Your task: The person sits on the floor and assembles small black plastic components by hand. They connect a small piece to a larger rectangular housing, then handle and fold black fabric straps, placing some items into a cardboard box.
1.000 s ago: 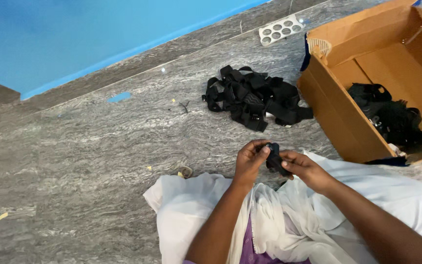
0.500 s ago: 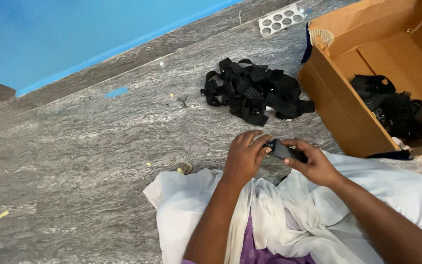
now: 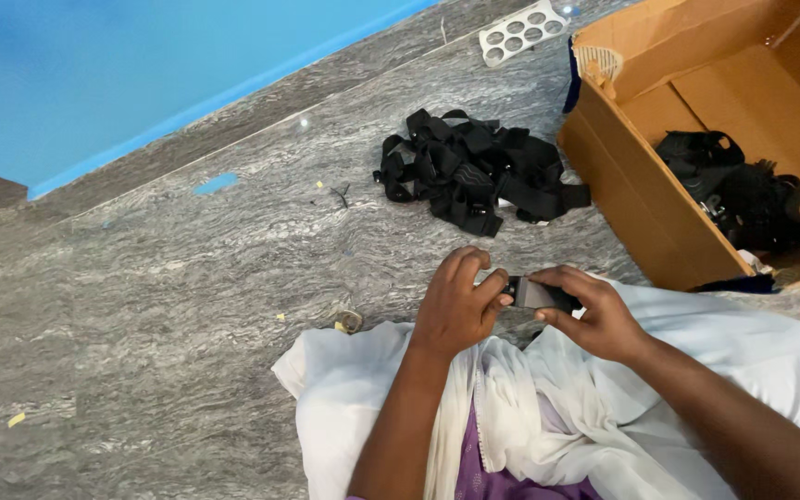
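My left hand (image 3: 456, 306) and my right hand (image 3: 590, 310) both grip a small black strap piece (image 3: 537, 294) held flat between them, above my lap draped in white cloth (image 3: 548, 407). The left fingers curl over its left end, the right thumb and fingers pinch its right end. On the grey stone floor just beyond lies a pile of black straps (image 3: 479, 171). More black straps (image 3: 743, 194) rest inside an open cardboard box (image 3: 641, 213) at the right.
A blue wall (image 3: 141, 74) runs along the far side. A white perforated plastic tray (image 3: 522, 30) lies near the box's far corner. Small scraps and a piece of blue tape (image 3: 215, 183) dot the floor at left.
The strap piece, bunched between my fingers a second ago, is now stretched out flat between both hands. The view has shifted slightly, bringing the box and pile a little closer.
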